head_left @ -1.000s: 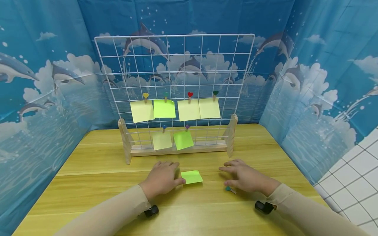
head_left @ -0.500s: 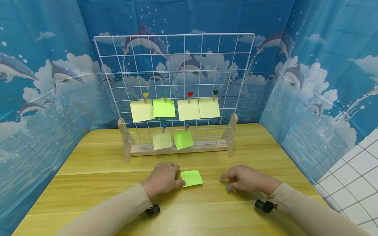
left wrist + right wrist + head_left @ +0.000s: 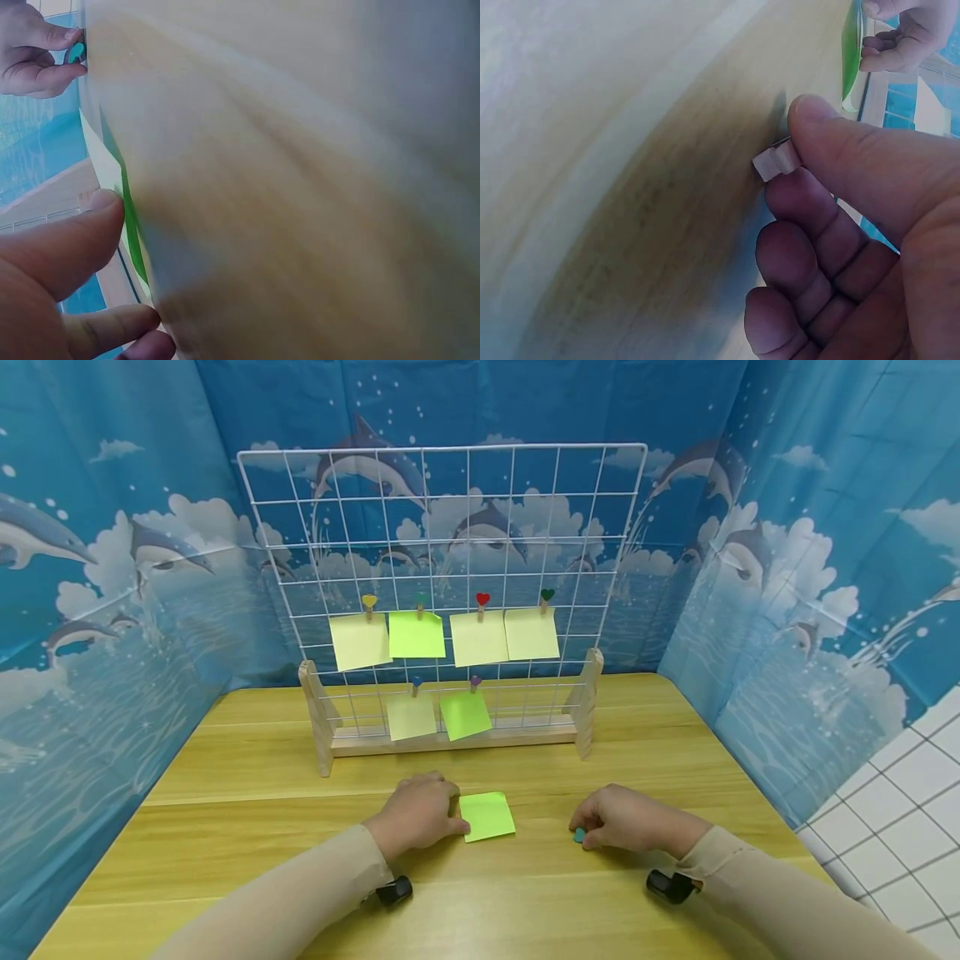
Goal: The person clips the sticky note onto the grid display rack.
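Observation:
A small wooden clothespin with a teal heart is pinched between the thumb and index finger of my right hand, low over the table on the right. My left hand rests at the left side of a green sticky note. Its thumb touches the note's edge, while the index finger lies apart from the thumb near the tabletop. The note lies on the table between both hands, its edge slightly raised in the left wrist view.
Behind the hands stands a white wire grid in a wooden base. Several yellow and green notes hang on it from heart clothespins, such as the red one. Dolphin curtains enclose the wooden table.
My right fingers have closed from above onto the clothespin that lay on the table. The note's near edge has dropped toward me, so more of its face shows. My left hand has barely shifted.

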Tool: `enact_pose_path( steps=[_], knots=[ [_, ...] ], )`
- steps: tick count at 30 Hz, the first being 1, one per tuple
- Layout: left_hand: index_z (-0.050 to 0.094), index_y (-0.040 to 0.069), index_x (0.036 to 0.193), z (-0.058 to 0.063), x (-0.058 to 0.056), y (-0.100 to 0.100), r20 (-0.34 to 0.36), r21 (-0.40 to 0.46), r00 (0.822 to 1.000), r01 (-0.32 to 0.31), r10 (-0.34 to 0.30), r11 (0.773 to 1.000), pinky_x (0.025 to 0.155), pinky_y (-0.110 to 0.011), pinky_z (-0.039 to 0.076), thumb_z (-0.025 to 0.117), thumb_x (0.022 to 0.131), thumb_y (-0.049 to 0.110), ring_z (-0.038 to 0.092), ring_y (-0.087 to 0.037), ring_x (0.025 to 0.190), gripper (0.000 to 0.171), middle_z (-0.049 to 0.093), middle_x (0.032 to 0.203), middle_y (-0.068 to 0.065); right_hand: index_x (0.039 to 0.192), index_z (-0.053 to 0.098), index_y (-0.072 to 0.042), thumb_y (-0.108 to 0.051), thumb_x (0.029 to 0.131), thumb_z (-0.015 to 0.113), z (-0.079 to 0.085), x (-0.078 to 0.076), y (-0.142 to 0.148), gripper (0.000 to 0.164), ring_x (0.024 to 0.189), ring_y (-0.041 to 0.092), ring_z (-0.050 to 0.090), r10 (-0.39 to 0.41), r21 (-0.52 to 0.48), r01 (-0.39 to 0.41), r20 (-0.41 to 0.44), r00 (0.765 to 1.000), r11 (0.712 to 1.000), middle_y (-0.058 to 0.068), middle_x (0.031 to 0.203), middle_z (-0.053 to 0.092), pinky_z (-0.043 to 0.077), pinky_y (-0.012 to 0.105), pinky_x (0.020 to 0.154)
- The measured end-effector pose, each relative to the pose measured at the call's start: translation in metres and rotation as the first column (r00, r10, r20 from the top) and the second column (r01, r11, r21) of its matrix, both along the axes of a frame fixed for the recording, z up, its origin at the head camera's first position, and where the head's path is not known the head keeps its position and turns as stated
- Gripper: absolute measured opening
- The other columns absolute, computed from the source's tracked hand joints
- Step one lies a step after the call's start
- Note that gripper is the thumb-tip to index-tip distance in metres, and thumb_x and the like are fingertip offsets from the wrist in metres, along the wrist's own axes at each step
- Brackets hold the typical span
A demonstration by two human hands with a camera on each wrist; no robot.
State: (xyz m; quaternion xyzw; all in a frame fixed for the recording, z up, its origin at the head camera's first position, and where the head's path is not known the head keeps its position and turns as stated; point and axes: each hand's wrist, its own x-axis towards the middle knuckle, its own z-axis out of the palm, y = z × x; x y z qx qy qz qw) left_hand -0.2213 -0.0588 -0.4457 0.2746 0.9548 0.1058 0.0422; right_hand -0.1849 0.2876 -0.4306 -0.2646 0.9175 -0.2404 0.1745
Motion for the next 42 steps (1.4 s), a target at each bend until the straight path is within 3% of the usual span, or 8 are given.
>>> enact_pose_path(
  steps=[5,12,20,27,32,42],
  knots=[
    [0.075,0.009,0.118,-0.002,-0.001,0.001,-0.009,0.001,1.000,0.006,-0.006,1.000,0.097,-0.052,0.052,0.083,0.088,0.051,0.065,-0.023,0.105,0.052,0.070,0.109,-0.002,0.103,0.081,-0.017,-0.015,0.095,0.079,-0.003,-0.001,0.001,0.009,0.069,-0.002,0.055,-0.002,-0.002,0.002,0.003,1.000,1.000,-0.017,0.081,0.067,0.050,0.022,0.066],
    [0.073,0.009,0.121,0.000,-0.002,0.003,0.008,0.024,1.000,0.005,-0.005,1.000,0.102,-0.054,0.052,0.082,0.090,0.046,0.066,-0.024,0.109,0.048,0.071,0.112,-0.003,0.099,0.080,-0.020,-0.015,0.095,0.079,-0.004,-0.001,0.002,0.007,0.069,-0.001,0.054,-0.015,-0.020,0.015,0.021,1.000,1.000,-0.016,0.080,0.067,0.050,0.022,0.065],
    [0.073,0.012,0.110,0.000,-0.004,0.006,0.033,0.065,0.999,0.011,-0.013,0.998,0.099,-0.051,0.053,0.085,0.089,0.039,0.065,-0.019,0.099,0.037,0.069,0.105,0.000,0.098,0.079,-0.022,-0.015,0.095,0.079,-0.005,0.000,0.003,0.007,0.070,0.000,0.055,-0.028,-0.028,0.029,0.043,0.999,0.999,-0.015,0.081,0.068,0.050,0.023,0.066],
    [0.074,0.013,0.117,0.000,-0.006,0.008,0.047,0.092,0.998,0.040,-0.044,0.995,0.102,-0.051,0.052,0.085,0.090,0.035,0.067,-0.021,0.105,0.037,0.072,0.112,-0.002,0.097,0.078,-0.021,-0.016,0.095,0.078,-0.006,0.001,0.003,0.005,0.069,0.001,0.055,-0.028,-0.043,0.030,0.051,0.998,0.999,-0.014,0.081,0.067,0.050,0.023,0.066],
    [0.076,0.015,0.119,0.001,-0.007,0.010,0.047,0.088,0.997,0.056,-0.060,0.995,0.097,-0.050,0.054,0.084,0.091,0.034,0.066,-0.020,0.104,0.035,0.072,0.114,-0.002,0.097,0.078,-0.021,-0.016,0.095,0.078,-0.006,0.002,0.003,0.006,0.069,0.001,0.054,-0.027,-0.041,0.029,0.047,0.999,0.999,-0.014,0.080,0.067,0.049,0.023,0.065],
    [0.075,0.007,0.120,0.001,-0.010,0.015,0.081,0.097,0.997,-0.007,0.000,0.995,0.096,-0.044,0.057,0.078,0.094,0.045,0.070,-0.025,0.110,0.046,0.076,0.119,-0.006,0.095,0.077,-0.021,-0.013,0.095,0.078,-0.004,0.003,0.003,0.008,0.069,0.000,0.053,-0.021,-0.037,0.022,0.035,0.999,0.999,-0.014,0.079,0.065,0.048,0.022,0.064]
  ],
)
